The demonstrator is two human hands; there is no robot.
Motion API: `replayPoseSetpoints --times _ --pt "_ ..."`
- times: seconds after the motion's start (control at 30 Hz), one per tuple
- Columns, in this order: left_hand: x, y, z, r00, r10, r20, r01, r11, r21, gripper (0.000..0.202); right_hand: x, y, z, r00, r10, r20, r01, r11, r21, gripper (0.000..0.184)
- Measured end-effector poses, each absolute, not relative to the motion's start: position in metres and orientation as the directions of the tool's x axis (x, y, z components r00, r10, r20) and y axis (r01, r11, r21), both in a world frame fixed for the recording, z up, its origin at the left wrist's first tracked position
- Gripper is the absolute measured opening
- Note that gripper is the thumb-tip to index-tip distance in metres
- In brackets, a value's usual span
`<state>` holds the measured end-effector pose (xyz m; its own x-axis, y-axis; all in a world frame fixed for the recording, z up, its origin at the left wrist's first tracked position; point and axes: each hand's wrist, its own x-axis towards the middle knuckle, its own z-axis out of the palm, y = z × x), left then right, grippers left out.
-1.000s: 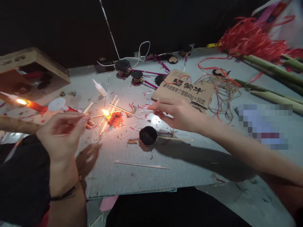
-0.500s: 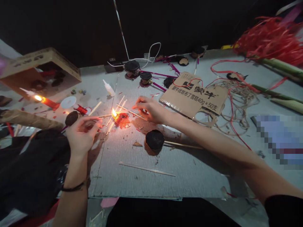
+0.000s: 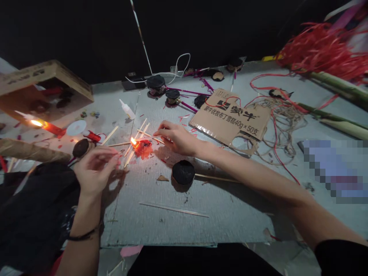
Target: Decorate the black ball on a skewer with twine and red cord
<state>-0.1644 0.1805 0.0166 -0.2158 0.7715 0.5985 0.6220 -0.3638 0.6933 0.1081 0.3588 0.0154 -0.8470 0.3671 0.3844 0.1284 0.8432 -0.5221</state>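
Noting a grey board [image 3: 184, 218]: a small flame [image 3: 133, 141] is found between both hands.
A thin wooden stick [image 3: 148, 135] is laid lengthwise from the right hand [image 3: 176, 138] to the flame; curled fingers [image 3: 160, 132] rest on it, grip undetermined. The left hand [image 3: 96, 170], half-open, is farther from it.

I'd call this a craft workshop, a makeshift one. On my feed, a grey board [image 3: 161, 214] serves as the bench, littered with thin wooden sticks [image 3: 174, 209], red scraps and a glue bottle [image 3: 127, 109]. To the right I see red raffia [image 3: 322, 51], loose twine [image 3: 283, 126], green bamboo stalks [image 3: 342, 86] and a cut piece of cardboard [image 3: 230, 117]. A lit candle [image 3: 53, 128] burns at left, and a white cable [image 3: 181, 63] loops near the black wall [image 3: 71, 30].
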Motion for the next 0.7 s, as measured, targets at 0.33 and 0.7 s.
replayPoseSetpoints --times 0.33,0.7 --pt "-0.163 0.192 -0.003 -0.288 0.643 0.710 0.748 -0.312 0.586 0.019 0.113 0.352 0.030 -0.869 0.385 0.310 0.177 0.829 -0.531 0.037" --pt "-0.110 0.174 0.021 0.027 0.629 0.777 0.803 -0.477 0.357 0.033 0.112 0.350 0.017 -0.843 0.410 0.349 0.180 0.825 -0.536 0.036"
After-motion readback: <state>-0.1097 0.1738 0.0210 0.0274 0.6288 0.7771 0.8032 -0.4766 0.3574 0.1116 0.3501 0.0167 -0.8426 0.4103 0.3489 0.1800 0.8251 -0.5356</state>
